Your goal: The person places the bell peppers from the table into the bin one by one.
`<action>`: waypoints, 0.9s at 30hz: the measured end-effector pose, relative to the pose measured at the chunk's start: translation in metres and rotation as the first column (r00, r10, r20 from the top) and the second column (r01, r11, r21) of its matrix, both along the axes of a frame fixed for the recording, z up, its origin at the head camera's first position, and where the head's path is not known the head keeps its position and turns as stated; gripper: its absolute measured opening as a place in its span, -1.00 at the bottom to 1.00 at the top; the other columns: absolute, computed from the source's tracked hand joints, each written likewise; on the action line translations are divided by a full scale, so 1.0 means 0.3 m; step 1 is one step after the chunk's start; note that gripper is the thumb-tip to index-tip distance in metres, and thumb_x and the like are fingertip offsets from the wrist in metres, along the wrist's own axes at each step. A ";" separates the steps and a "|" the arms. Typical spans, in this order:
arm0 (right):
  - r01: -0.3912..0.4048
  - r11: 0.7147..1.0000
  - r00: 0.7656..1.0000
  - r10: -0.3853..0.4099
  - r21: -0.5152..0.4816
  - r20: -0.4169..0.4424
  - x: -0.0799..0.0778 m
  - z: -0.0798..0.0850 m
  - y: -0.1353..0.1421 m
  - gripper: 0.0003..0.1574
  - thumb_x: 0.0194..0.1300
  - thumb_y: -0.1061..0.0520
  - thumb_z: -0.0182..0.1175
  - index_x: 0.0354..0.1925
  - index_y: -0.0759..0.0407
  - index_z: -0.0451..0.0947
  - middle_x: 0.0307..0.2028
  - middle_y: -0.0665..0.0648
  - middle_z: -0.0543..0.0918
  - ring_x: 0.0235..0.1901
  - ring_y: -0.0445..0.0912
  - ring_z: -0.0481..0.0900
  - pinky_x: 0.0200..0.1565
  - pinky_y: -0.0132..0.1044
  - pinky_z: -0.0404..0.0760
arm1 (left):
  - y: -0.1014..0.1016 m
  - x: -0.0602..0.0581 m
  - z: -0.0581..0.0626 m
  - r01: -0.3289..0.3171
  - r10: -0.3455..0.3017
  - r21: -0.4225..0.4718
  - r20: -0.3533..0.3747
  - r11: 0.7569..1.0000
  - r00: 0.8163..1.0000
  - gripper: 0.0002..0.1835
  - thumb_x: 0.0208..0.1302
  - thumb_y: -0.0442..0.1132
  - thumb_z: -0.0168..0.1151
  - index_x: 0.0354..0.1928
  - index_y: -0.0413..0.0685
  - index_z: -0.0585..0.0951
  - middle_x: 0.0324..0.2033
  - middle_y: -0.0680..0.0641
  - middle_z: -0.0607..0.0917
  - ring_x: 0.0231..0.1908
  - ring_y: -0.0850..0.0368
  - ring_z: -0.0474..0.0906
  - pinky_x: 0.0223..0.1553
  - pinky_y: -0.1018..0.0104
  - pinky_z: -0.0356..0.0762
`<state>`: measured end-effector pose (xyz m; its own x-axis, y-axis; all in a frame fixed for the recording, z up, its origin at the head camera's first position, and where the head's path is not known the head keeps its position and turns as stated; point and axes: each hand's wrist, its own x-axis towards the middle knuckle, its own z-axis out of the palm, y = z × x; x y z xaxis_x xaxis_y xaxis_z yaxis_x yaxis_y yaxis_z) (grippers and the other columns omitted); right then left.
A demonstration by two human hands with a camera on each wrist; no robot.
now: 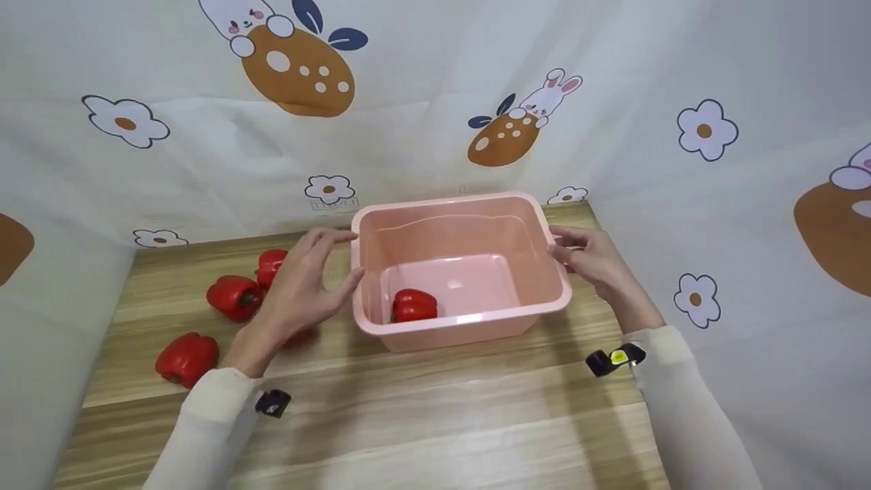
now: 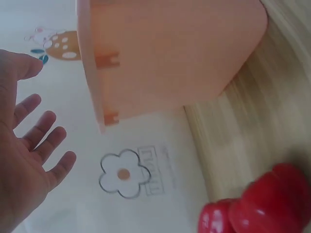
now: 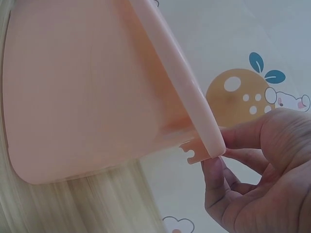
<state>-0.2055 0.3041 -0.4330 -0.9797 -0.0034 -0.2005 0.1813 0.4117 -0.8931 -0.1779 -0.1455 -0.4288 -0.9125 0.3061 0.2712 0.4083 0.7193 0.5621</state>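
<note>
A pink plastic basin (image 1: 463, 333) stands on the wooden table with one red bell pepper (image 1: 415, 305) inside, at its near left corner. At the basin's right side, my right hand (image 1: 592, 258) pinches the rim between thumb and fingers, seen closely in the right wrist view. My left hand (image 1: 303, 279) is beside the left rim, thumb and fingers spread; the left wrist view shows a gap between its fingertips and the basin wall (image 2: 170, 58). Left of that hand lie several more red bell peppers (image 1: 235, 297), one partly hidden under the wrist.
Behind the table hangs a pale curtain (image 1: 422, 136) printed with rabbits and flowers, close to the basin's far side. It also runs along the right edge. Another bell pepper (image 1: 187, 358) lies at the left of the wooden table (image 1: 435, 422).
</note>
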 end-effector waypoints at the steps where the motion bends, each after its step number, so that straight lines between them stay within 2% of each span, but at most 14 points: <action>1: 0.002 1.000 1.000 -0.002 0.003 -0.001 -0.001 0.002 0.000 -0.33 0.48 0.23 0.23 0.49 0.28 0.42 0.23 0.51 0.61 -0.20 -0.28 0.69 -0.14 -0.46 0.76 | -0.016 0.009 -0.011 -0.015 0.015 0.014 0.000 1.000 1.000 -0.38 0.34 -0.04 0.43 0.40 0.01 0.52 0.29 -0.13 0.57 0.32 -0.12 0.49 0.38 -0.29 0.51; 7: 0.002 1.000 1.000 -0.002 0.020 -0.001 -0.005 -0.002 0.001 -0.35 0.49 0.22 0.22 0.48 0.28 0.43 0.20 0.49 0.63 -0.22 -0.31 0.69 -0.15 -0.45 0.77 | -0.098 0.050 -0.090 -0.069 0.070 0.083 -0.015 0.994 0.997 -0.36 0.32 -0.11 0.46 0.39 -0.09 0.50 0.22 -0.19 0.58 0.14 -0.11 0.49 0.25 -0.18 0.54; 10: 0.007 1.000 1.000 -0.007 0.019 -0.002 -0.003 -0.004 0.003 -0.35 0.48 0.23 0.22 0.48 0.27 0.43 0.18 0.48 0.63 -0.22 -0.29 0.68 -0.15 -0.43 0.78 | -0.131 0.064 -0.130 -0.088 0.090 0.103 -0.016 0.991 0.996 -0.35 0.32 -0.13 0.45 0.40 -0.13 0.50 0.24 -0.22 0.57 0.17 -0.12 0.48 0.29 -0.21 0.51; 12: 0.009 1.000 1.000 -0.009 0.025 -0.005 -0.001 -0.006 0.005 -0.35 0.48 0.23 0.22 0.48 0.28 0.43 0.18 0.48 0.63 -0.22 -0.29 0.68 -0.15 -0.43 0.78 | -0.152 0.073 -0.157 -0.109 0.110 0.124 -0.005 0.986 0.994 -0.35 0.33 -0.15 0.44 0.40 -0.14 0.48 0.30 -0.22 0.55 0.27 -0.14 0.47 0.37 -0.28 0.46; 16: 0.003 1.000 1.000 -0.003 0.022 0.001 -0.001 -0.012 0.005 -0.34 0.49 0.23 0.22 0.49 0.29 0.41 0.21 0.49 0.63 -0.20 -0.29 0.69 -0.13 -0.41 0.79 | -0.197 0.102 -0.224 -0.175 0.170 0.207 0.041 0.963 0.985 -0.35 0.32 -0.23 0.44 0.41 -0.15 0.46 0.35 -0.21 0.53 0.37 -0.16 0.43 0.46 -0.36 0.35; 20: -0.008 1.000 1.000 0.008 0.000 0.005 -0.003 -0.011 -0.003 -0.33 0.49 0.21 0.23 0.49 0.28 0.41 0.24 0.50 0.62 -0.17 -0.28 0.70 -0.12 -0.41 0.78 | -0.237 0.148 -0.295 -0.233 0.223 0.270 0.067 0.934 0.972 -0.32 0.26 -0.31 0.48 0.40 -0.15 0.45 0.33 -0.20 0.54 0.35 -0.12 0.44 0.40 -0.34 0.40; 22: -0.002 1.000 1.000 0.002 -0.009 0.005 -0.004 -0.010 -0.003 -0.33 0.48 0.21 0.23 0.49 0.28 0.42 0.24 0.50 0.62 -0.17 -0.28 0.70 -0.12 -0.42 0.78 | -0.250 0.169 -0.328 -0.247 0.240 0.283 0.060 0.927 0.969 -0.32 0.25 -0.31 0.49 0.39 -0.16 0.46 0.32 -0.20 0.54 0.32 -0.09 0.44 0.37 -0.20 0.43; 27: 0.002 1.000 1.000 -0.002 -0.005 -0.003 -0.001 -0.008 0.005 -0.34 0.49 0.24 0.22 0.48 0.29 0.42 0.22 0.52 0.61 -0.19 -0.31 0.69 -0.12 -0.44 0.78 | -0.278 0.225 -0.405 -0.301 0.305 0.322 0.039 0.898 0.951 -0.31 0.22 -0.33 0.51 0.38 -0.19 0.47 0.31 -0.20 0.54 0.30 -0.05 0.43 0.32 0.46 0.32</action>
